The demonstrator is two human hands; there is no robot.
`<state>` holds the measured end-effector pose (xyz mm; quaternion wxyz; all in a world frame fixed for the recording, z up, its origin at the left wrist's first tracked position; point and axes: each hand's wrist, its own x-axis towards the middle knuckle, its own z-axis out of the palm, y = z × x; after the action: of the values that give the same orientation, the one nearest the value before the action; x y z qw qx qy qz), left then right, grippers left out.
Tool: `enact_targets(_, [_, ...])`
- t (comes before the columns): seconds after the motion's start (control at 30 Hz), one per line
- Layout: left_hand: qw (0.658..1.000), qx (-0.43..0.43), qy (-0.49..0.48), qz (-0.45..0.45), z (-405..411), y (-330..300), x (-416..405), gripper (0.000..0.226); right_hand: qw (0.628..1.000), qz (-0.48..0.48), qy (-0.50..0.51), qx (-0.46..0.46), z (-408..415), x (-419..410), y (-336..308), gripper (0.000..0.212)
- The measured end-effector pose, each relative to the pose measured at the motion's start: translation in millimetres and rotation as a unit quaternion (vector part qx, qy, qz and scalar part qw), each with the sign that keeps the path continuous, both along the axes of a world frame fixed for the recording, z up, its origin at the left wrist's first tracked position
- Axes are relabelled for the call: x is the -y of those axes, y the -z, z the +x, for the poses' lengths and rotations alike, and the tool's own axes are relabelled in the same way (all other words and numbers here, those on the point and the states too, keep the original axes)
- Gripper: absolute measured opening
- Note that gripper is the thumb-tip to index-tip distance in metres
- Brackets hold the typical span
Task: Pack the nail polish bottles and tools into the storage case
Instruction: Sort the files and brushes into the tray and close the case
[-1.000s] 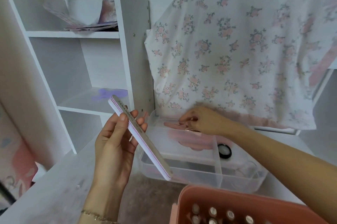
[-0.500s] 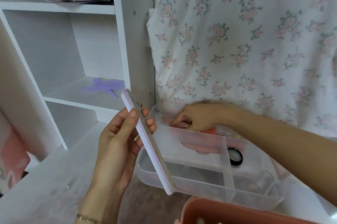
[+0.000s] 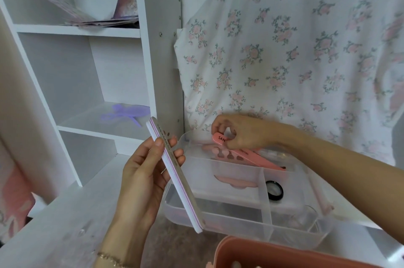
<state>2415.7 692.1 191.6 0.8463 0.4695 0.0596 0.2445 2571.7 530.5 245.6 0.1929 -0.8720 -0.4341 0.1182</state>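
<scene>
Left hand [image 3: 144, 178] gripping grey nail file [image 3: 175, 177], right hand [image 3: 242, 133] pinching pink nail file [image 3: 244, 152] over clear storage case [image 3: 240, 219]

White shelf unit [image 3: 150, 53] on the left, papers [image 3: 91, 16] on its top shelf, purple ribbon [image 3: 124, 113] lower down. Floral sheet [image 3: 295, 53] hangs behind a white tabletop [image 3: 65, 219].

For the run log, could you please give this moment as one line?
left hand: holds grey nail file | right hand: pinches pink nail file over clear case
</scene>
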Motion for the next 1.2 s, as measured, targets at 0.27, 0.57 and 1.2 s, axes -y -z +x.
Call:
enact_targets(0.27, [0.998,0.015,0.024,-0.052,-4,-8,8,0.023,0.97,0.201,0.056,0.124,-28,18,-41,0.026])
enact_targets(0.57, [0.997,0.028,0.066,0.014,-39,-23,26,0.026,0.809,0.567,0.09,-0.127,-81,55,-57,0.018])
enact_targets(1.2, [0.959,-0.052,0.126,0.248,-109,-13,61,0.03,0.895,0.378,0.033,-0.236,-177,44,4,0.011])
